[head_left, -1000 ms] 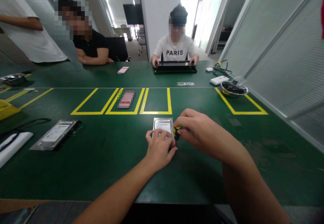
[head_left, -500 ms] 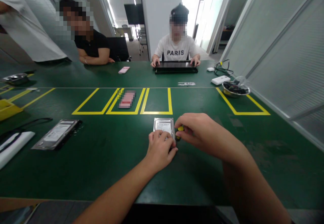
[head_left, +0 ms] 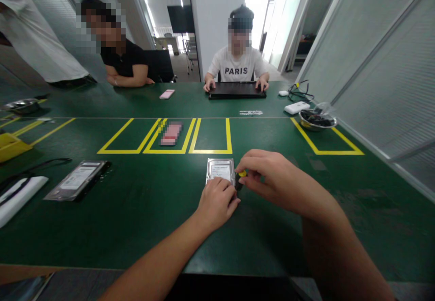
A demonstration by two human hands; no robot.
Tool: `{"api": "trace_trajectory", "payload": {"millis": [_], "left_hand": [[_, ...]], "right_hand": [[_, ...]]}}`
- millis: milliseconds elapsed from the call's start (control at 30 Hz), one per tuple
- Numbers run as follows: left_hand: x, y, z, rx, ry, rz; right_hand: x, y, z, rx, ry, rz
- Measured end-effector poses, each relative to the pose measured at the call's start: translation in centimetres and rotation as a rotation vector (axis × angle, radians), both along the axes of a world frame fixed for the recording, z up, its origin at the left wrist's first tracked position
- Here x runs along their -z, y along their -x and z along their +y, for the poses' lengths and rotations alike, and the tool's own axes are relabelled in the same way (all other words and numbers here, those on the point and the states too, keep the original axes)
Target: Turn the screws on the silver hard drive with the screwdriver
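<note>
A silver hard drive point(head_left: 220, 167) with a white label lies on the green table in front of me. My left hand point(head_left: 218, 197) grips its near end, fingers curled over the top and thumb by the right corner. Against the drive's right edge, my right hand point(head_left: 260, 172) pinches a small yellow-and-black piece point(head_left: 242, 174) between thumb and fingers. Most of that piece is hidden by the fingers, so its kind is unclear.
Another hard drive point(head_left: 76, 179) lies at left beside a white object point(head_left: 23, 196) with a black cable. Yellow tape point(head_left: 210, 151) marks rectangles; a pink phone point(head_left: 171, 134) sits in one. A metal bowl point(head_left: 317, 124) holds dark parts. A person point(head_left: 238, 63) opposite handles a black panel point(head_left: 237, 90).
My left fingers have drawn back slightly on the drive, baring more of its label. My right fingers have shifted a little around the yellow-and-black piece.
</note>
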State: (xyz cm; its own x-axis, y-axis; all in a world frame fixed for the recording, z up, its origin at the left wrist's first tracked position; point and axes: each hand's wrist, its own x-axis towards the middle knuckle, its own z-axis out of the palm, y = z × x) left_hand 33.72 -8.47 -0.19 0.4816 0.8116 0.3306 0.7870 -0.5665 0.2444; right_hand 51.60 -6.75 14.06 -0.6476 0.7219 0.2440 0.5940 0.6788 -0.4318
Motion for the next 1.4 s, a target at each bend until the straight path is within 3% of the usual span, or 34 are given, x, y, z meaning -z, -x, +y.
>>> {"api": "trace_trajectory", "payload": {"millis": [333, 700, 967, 1233, 1400], "left_hand": [[0.61, -0.43, -0.08, -0.037, 0.043, -0.032], [0.83, -0.81, -0.01, -0.078, 0.116, -0.156], [0.83, -1.02, -0.09, -0.104, 0.128, -0.105], [0.69, -1.03, 0.03, -0.098, 0.137, -0.108], [0.57, -0.92, 0.03, -0.095, 0.136, -0.121]], "right_hand": [[0.55, 0.14, 0.29, 0.086, -0.043, -0.011], [0.43, -0.33, 0.14, 0.044, -0.051, -0.003], [-0.35, 0.33, -0.27, 0.013, 0.044, -0.067], [-0.04, 0.2, -0.23, 0.075, 0.0, -0.048], [-0.22, -0.08, -0.3, 0.028, 0.02, -0.076]]}}
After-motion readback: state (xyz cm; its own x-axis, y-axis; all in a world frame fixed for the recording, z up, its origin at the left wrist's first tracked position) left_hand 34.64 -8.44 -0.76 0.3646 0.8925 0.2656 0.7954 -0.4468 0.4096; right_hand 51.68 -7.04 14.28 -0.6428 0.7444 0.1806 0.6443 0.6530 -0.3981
